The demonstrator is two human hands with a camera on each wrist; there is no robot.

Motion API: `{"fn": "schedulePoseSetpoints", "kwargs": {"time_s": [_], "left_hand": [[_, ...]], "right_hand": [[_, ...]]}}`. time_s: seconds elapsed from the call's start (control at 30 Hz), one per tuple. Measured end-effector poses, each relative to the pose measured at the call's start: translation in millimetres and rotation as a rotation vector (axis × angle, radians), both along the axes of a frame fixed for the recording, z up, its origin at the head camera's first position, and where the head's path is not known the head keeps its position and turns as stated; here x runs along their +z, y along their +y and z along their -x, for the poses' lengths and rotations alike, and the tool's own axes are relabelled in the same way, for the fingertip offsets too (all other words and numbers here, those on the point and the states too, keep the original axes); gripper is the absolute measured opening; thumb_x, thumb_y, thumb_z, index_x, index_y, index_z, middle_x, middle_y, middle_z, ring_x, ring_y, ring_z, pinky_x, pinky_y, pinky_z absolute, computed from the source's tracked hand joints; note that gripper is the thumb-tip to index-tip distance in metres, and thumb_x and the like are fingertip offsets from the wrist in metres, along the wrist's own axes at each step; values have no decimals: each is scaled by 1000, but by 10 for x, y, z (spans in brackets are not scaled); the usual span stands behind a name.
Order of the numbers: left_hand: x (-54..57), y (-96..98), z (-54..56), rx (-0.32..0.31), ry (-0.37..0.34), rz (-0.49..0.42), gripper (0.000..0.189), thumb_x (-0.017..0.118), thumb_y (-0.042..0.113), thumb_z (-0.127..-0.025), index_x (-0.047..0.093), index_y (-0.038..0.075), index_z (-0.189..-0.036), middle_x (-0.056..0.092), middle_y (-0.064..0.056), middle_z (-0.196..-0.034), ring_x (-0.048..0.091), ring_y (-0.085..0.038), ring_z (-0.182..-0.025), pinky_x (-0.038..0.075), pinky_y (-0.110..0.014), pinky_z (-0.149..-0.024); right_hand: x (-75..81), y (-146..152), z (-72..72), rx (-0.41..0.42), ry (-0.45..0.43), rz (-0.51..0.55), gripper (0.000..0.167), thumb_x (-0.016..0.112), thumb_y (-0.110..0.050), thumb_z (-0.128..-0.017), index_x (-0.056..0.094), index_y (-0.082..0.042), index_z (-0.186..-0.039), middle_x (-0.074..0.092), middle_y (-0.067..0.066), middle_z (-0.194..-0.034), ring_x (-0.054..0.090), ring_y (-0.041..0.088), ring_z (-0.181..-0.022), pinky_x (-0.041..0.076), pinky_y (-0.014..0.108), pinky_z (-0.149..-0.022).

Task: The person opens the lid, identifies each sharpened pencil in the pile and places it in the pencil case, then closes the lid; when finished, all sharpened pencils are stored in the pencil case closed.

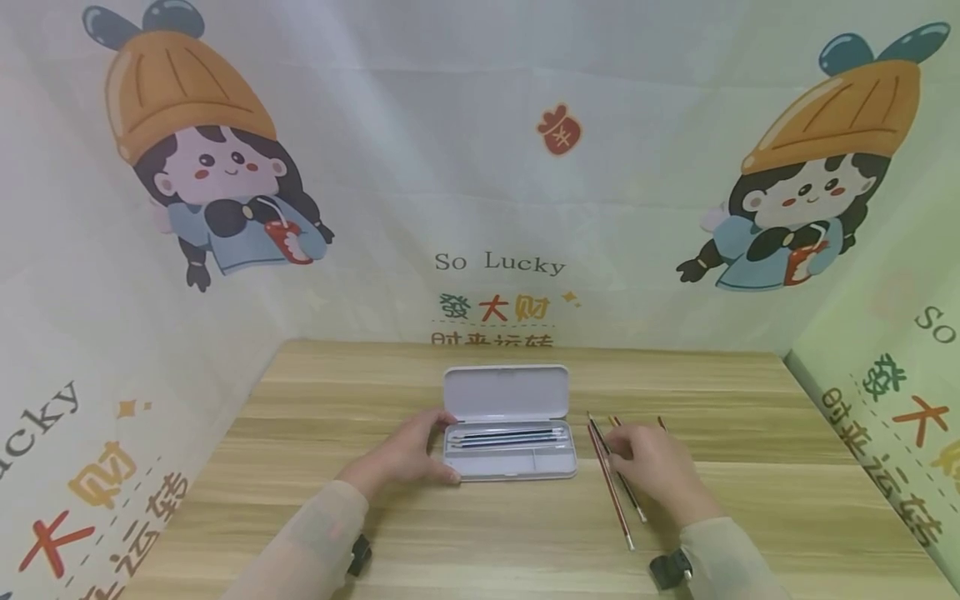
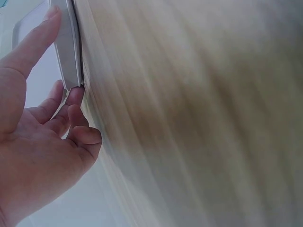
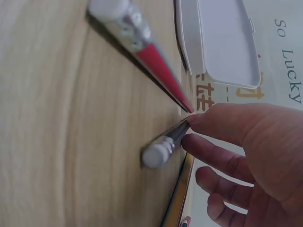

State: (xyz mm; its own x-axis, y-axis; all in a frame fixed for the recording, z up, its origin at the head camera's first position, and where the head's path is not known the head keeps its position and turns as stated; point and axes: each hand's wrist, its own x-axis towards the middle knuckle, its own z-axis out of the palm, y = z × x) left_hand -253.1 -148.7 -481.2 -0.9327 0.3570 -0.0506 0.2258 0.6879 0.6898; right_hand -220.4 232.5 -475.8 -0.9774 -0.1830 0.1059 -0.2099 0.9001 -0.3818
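A white pencil case [image 1: 491, 465] lies on the table with its lid [image 1: 506, 393] raised at the back. Several dark pencils [image 1: 506, 437] lie in its rear compartment. My left hand [image 1: 405, 454] holds the case's left end, thumb at the front corner and fingers round the back one. To the right of the case, my right hand [image 1: 660, 471] pinches a dark pencil [image 3: 179, 132] between thumb and index finger; its white eraser end points toward me. Beside it on the left is a red pencil [image 1: 617, 500], also with a white eraser.
A yellow-sided pencil [image 3: 177, 194] lies beyond the dark one, partly hidden by my right hand. The tip of another reddish pencil [image 1: 662, 422] shows behind that hand. A printed cloth [image 1: 495, 200] hangs round the wooden table [image 1: 480, 533] at the back and sides.
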Motion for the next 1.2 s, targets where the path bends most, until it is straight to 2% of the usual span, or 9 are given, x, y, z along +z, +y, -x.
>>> {"fn": "schedulePoseSetpoints", "kwargs": {"time_s": [0.13, 0.37, 0.53, 0.73, 1.2], "left_hand": [[-12, -11, 18, 5, -7, 1, 87, 99, 22, -61, 57, 8, -136, 61, -16, -138, 51, -38, -137, 35, -56, -123], [-28, -13, 29, -2, 4, -12, 87, 100, 23, -61, 57, 7, -135, 61, -15, -136, 52, -38, -135, 36, -56, -122], [-15, -10, 25, -8, 11, -3, 86, 99, 24, -61, 57, 8, -135, 61, -15, -137, 52, -37, -135, 36, -56, -122], [15, 2, 13, -12, 12, 3, 87, 99, 24, -61, 57, 7, -135, 61, -15, -136, 52, -38, -135, 35, -57, -122], [27, 7, -1, -4, 5, 25, 87, 99, 23, -62, 56, 7, -136, 61, -15, -137, 51, -38, -136, 35, -56, -122]], "right_hand": [[-3, 0, 13, -26, -20, -8, 25, 76, -15, -84, 77, -13, -109, 75, -3, -91, 69, 16, -85, 59, 45, -75], [-9, -9, 19, -61, -22, -37, 30, 76, -16, -82, 76, -11, -112, 74, -1, -89, 68, 18, -82, 57, 44, -68], [-7, -15, 37, -76, -42, -6, 32, 74, -12, -82, 75, -7, -113, 69, -1, -81, 59, 15, -71, 51, 34, -59], [-10, -18, 57, -87, -36, 53, 32, 73, -9, -79, 75, -4, -110, 70, 2, -81, 61, 16, -70, 52, 33, -60], [64, -21, -8, -77, -36, 57, 34, 71, -10, -82, 75, -7, -115, 69, 0, -83, 56, 13, -67, 46, 30, -56]]}}
